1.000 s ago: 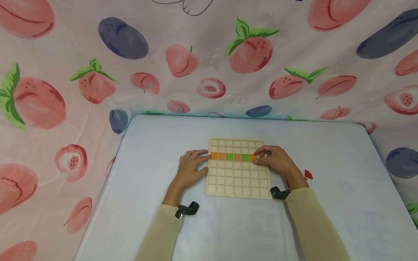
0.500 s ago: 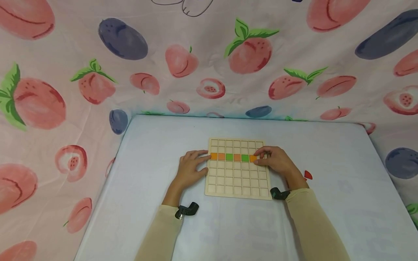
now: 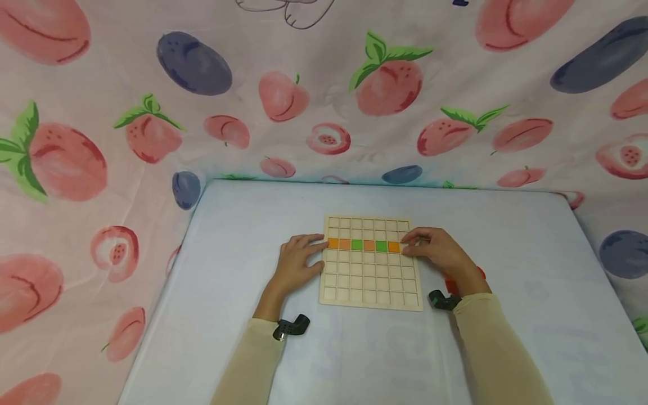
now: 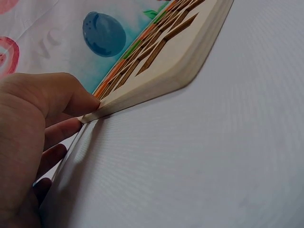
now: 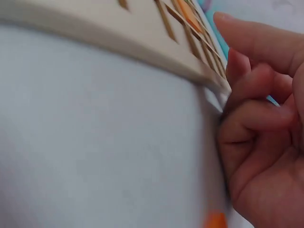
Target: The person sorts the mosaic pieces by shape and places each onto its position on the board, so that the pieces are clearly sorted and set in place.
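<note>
Just L of R hand (image 3: 439, 247) fingertips, end orange tile (image 3: 394, 247), row (image 3: 357, 244) running L–R; R fingers loosely bent, empty; L hand (image 3: 295, 265) relaxed, touching board (image 3: 370, 283) edge.

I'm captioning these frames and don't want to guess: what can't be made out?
Head view: red things, partly hidden by the right arm; their count is unclear.
Head view: part of the board, hidden by the right hand.
Right wrist view: an orange thing, blurred and cut off by the bottom edge.
</note>
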Action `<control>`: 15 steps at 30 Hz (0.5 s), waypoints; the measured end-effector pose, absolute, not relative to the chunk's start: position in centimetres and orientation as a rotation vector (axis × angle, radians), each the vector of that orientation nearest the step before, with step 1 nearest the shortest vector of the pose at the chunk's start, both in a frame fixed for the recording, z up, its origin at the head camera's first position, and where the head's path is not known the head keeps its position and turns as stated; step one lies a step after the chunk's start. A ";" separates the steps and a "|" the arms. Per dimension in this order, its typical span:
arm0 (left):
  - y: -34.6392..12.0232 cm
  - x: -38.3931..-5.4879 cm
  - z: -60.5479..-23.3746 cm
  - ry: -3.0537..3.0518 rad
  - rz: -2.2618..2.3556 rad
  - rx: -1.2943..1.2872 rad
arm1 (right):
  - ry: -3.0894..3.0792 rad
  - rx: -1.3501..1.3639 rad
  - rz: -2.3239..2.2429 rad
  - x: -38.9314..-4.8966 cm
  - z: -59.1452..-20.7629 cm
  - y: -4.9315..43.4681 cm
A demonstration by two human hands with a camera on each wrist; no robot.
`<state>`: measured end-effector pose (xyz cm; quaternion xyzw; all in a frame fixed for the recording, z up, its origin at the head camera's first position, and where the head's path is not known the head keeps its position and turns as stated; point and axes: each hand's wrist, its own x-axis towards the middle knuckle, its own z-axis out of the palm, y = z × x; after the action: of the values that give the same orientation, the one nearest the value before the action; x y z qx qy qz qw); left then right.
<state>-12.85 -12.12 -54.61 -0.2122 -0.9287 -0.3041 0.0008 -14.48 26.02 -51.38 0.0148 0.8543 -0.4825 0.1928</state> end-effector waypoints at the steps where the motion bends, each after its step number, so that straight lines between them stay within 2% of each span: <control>1: -12.1 -12.8 -54.7 -2.919 -0.952 -0.664 | 2.383 0.071 -1.354 -14.4 -51.2 26.4; 6: -12.1 -12.8 -54.7 -2.915 -0.953 -0.662 | 2.451 0.103 -1.207 -13.7 -49.7 28.5; 15: -12.2 -12.9 -54.5 -2.937 -0.946 -0.661 | 2.595 -0.038 -0.839 -12.5 -47.2 31.4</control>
<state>-12.85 -12.17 -54.53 -0.2093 -0.9308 -0.2996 -0.0071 -12.45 31.38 -47.22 -0.0137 0.9310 -0.3012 0.2056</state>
